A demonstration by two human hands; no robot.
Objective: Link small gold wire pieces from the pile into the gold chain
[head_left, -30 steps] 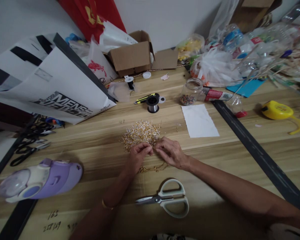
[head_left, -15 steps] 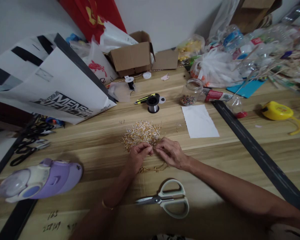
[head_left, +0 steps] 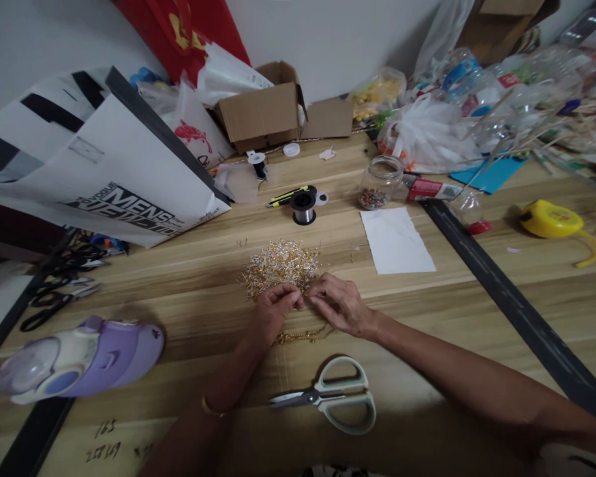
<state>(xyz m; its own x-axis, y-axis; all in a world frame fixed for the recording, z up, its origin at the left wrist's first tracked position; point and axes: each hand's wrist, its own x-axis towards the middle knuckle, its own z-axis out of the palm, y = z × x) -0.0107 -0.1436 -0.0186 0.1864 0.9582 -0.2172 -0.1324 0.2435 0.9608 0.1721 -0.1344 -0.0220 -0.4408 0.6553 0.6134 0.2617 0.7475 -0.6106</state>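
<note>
A heap of small gold metal pieces [head_left: 281, 262] lies on the wooden table [head_left: 189, 291]. My left hand [head_left: 274, 313] and my right hand [head_left: 340, 305] meet fingertip to fingertip at the heap's near edge, both pinched on something tiny that I cannot make out. A gold chain [head_left: 302, 334] lies on the table just under the two hands.
Grey-handled scissors [head_left: 335, 396] lie near me. A purple and white device [head_left: 79, 358] is at left, a spool of wire [head_left: 303, 205], a bead jar [head_left: 375, 187], white paper [head_left: 396, 240], a yellow tape measure [head_left: 556, 222], bags and a cardboard box [head_left: 263, 109] farther back.
</note>
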